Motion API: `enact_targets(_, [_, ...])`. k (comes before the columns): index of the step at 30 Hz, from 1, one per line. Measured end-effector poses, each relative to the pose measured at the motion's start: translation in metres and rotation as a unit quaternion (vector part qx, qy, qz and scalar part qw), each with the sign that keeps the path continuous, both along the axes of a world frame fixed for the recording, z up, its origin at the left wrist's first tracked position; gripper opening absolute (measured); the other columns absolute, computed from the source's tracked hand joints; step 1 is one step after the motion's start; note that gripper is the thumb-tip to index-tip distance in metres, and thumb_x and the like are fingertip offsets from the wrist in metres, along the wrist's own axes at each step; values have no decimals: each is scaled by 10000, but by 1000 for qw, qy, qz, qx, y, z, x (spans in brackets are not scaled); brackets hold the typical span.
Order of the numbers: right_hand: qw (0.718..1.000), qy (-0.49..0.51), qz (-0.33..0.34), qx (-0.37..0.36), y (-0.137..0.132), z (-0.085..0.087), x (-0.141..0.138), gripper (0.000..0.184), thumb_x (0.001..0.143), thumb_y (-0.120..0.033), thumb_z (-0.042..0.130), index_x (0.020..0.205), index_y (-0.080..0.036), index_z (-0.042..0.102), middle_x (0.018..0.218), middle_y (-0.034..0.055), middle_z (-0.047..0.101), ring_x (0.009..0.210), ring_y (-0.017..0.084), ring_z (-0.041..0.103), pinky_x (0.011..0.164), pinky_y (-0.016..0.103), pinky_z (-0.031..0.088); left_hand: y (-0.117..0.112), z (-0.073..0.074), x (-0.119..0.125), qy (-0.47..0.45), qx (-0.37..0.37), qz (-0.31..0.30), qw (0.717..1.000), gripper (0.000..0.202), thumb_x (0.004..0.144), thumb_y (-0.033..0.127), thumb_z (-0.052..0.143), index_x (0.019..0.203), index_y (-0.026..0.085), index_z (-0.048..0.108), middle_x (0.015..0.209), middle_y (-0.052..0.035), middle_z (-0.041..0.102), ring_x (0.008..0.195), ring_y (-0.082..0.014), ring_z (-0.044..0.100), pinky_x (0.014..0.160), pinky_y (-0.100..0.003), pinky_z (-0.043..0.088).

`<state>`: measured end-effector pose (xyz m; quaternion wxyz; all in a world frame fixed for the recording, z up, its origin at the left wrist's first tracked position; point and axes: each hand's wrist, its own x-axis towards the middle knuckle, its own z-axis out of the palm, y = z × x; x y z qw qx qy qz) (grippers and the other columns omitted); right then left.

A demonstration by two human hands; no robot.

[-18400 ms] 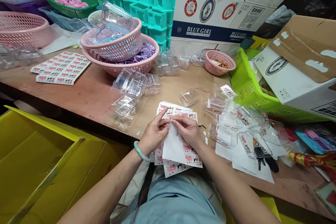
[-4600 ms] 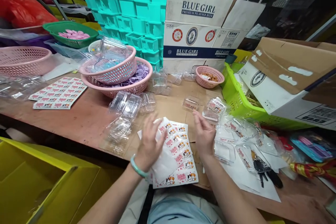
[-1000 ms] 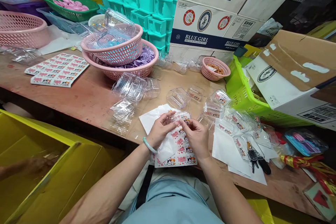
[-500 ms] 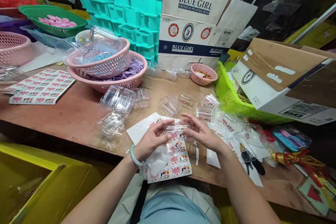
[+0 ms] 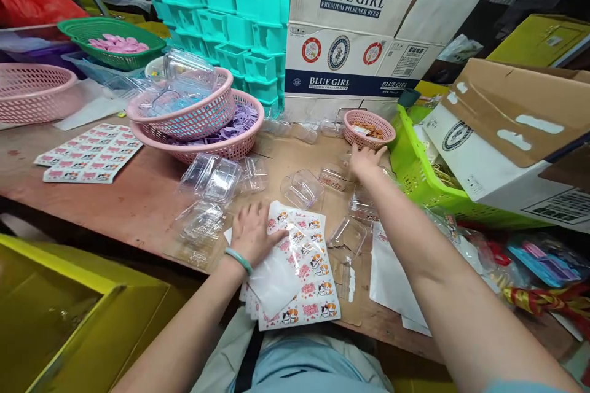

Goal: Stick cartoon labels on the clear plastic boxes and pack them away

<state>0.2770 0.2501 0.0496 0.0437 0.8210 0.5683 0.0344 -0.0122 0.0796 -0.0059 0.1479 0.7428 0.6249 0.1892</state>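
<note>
Currently | left hand (image 5: 251,238) spread at printed sheets (image 5: 306,270) | right hand (image 5: 365,163), grip unclear, near pink basket (image 5: 369,142) | clear boxes (image 5: 302,189) between

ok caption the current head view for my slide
Left hand spread at the printed sheets' edge, right hand by a small pink basket.

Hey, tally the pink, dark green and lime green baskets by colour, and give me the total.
Pink: 4 (far-left basket, upper stacked basket, lower stacked basket, small basket by the right hand)
Dark green basket: 1
Lime green basket: 1
Total: 6
</note>
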Motion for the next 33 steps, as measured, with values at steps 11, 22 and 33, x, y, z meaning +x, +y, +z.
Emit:
enact_targets(11, [807,336,453,172,-184,-20,-125,428,851,-422,624,1212,-203,555,1235,119,586,1168,250,529,1002,409,443,11,18,-36,-415,-180,-4,892,458,667,380,735,1037,149,594,771,-9,599,693,-158,568,644,-272,439])
enact_targets(22, [854,265,396,210,-213,-61,-142,276,887,-376,606,1088,-191,648,1076,111,708,1015,256,642,977,456,451,-19,22,-36,-568,-378,-52,730,995,653,310,814,1476,213,262,864,-39,692,740,-168,639,641,-251,448])
enact_targets(33, [841,224,436,229,-224,-64,-139,240,935,-333,526,1069,-168,639,1037,118,730,948,229,694,975,417,484,-16,31,-26,-548,-340,-18,764,1008,647,301,796,1488,129,268,784,-26,682,581,-109,559,550,-227,418])
